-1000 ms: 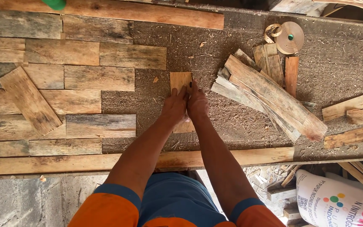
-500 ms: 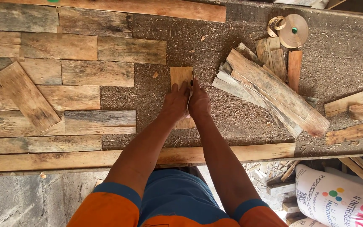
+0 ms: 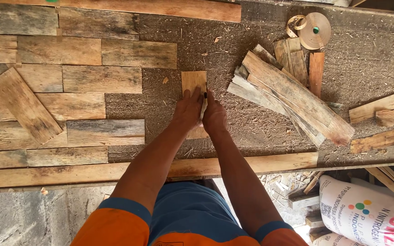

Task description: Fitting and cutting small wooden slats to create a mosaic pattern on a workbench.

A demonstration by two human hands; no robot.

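Both hands down on a small pale wood piece lying flat on the sawdust-covered table, near its middle. Left hand spread over the piece's near left part, fingers flat and pressing, grip open on top of the wood. Right hand just beside it on the right, curled around a thin dark-tipped tool held against the piece's right edge; grip closed on that tool, tip pointing far. Far end of the wood piece showing beyond the fingertips, near end hidden under the palms.

To the left, rows of weathered planks laid flat side by side, with one loose plank lying slanted across them. To the right, a stack of long boards lying diagonally, well apart from the hands. Beyond that stack, at the far right, a roll of tan tape. Along the near edge of the table, a long pale batten. Below the table at the near right, a white printed sack.
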